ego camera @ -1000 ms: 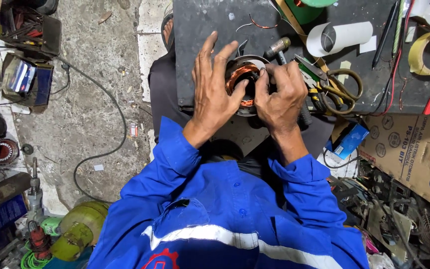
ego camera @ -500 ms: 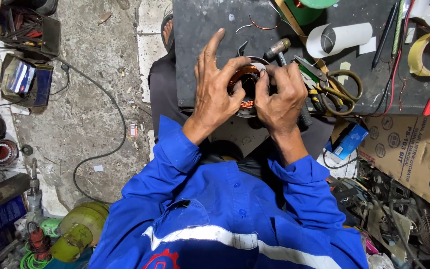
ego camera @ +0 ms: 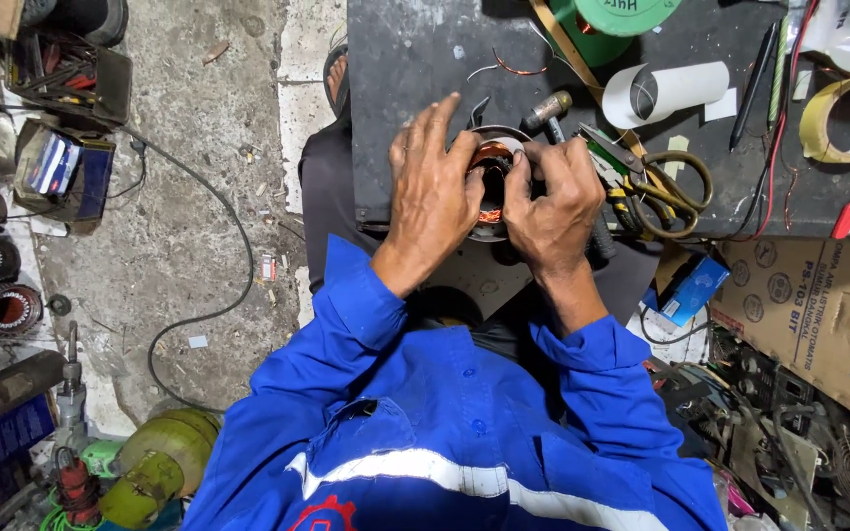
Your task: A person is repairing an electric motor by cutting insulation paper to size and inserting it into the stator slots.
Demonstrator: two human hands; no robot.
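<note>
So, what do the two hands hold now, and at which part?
Both the left hand and the right hand grip a round motor stator with copper windings, one on each side of its rim.

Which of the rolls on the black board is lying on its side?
The white paper roll near the top: it lies lengthwise, its open end facing left. The yellowish tape roll at the right edge lies flat, ring upward.

Stained concrete floor (ego camera: 199,197), dark workboard (ego camera: 415,59)
</note>
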